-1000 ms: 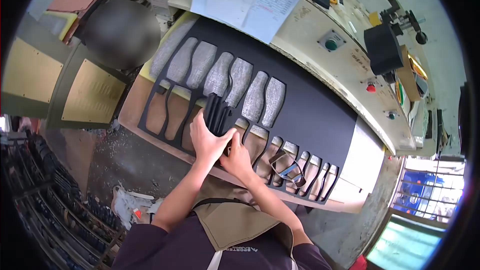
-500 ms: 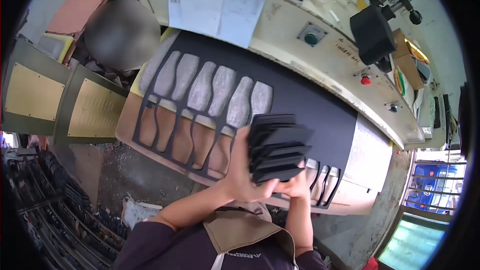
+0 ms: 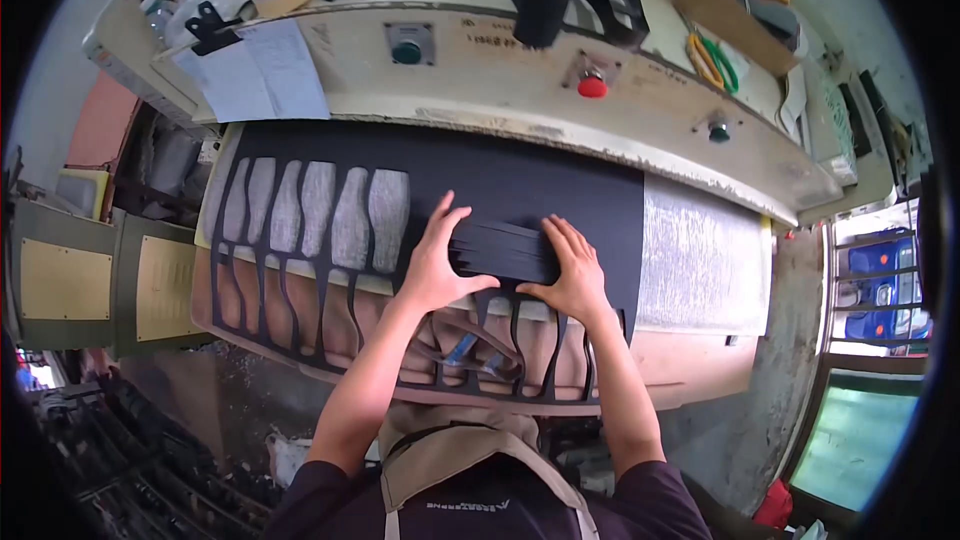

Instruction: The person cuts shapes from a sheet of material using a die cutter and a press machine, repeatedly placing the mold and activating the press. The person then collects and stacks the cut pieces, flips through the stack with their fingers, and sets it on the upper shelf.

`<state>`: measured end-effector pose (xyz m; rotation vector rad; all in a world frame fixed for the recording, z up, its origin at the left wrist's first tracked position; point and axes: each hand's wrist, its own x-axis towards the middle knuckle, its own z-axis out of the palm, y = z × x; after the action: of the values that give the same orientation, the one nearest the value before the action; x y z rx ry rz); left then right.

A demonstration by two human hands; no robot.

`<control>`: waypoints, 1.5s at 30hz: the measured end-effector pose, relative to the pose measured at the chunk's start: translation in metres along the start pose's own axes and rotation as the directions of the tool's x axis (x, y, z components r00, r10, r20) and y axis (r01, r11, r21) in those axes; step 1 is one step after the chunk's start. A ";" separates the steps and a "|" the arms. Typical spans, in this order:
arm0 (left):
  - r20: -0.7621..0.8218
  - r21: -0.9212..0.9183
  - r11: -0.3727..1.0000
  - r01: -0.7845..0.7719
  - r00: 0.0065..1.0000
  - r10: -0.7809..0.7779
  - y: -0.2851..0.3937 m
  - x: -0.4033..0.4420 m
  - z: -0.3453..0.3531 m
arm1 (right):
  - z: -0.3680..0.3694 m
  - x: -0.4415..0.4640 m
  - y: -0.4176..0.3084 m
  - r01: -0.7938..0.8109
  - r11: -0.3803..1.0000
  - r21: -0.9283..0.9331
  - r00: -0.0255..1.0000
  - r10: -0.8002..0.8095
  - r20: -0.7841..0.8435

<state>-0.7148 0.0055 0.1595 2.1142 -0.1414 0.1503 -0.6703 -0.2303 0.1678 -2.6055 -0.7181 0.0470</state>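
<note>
A stack of black cut foam-like pieces point(image 3: 503, 248) lies on a large black sheet point(image 3: 500, 162). My left hand point(image 3: 435, 268) holds the stack's left side, its thumb along the near edge. My right hand point(image 3: 575, 270) clasps the right side the same way, fingers pointing away from me. Left of the stack, the sheet has several bottle-shaped cutouts that show a pale, scuffed board point(image 3: 388, 215) beneath. Thin curved strips of leftover sheet point(image 3: 292, 302) reach over the brown front edge. Palms and fingers hide parts of the stack's ends.
Behind the sheet runs a machine beam with a red button point(image 3: 592, 86) and a green button point(image 3: 406, 50). Papers hang from a black clip point(image 3: 212, 32). A cardboard box point(image 3: 735, 15) stands on top. Bare pale board point(image 3: 700, 255) shows at right.
The stack has come down from above the sheet and lies flat on it. My hands have moved from beneath it to its two sides. The view has shifted right.
</note>
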 end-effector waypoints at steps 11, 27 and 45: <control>-0.005 0.069 0.994 -0.079 0.997 0.079 0.004 0.016 0.009 | 0.023 0.000 0.015 -0.014 0.975 0.221 0.941 0.087 -0.327; 0.048 -0.439 0.838 -0.326 0.922 0.384 0.172 0.162 -0.171 | -0.219 0.039 -0.089 -0.289 0.823 0.489 0.957 0.246 0.152; -0.015 -0.784 0.618 -0.063 0.997 0.082 0.158 0.456 -0.155 | -0.244 0.241 -0.133 -0.104 0.842 0.529 0.824 0.371 -0.429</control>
<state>-0.2988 0.0372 0.4470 1.2122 -0.2551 0.0861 -0.4906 -0.1065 0.4635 -2.0558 -0.1337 -0.3459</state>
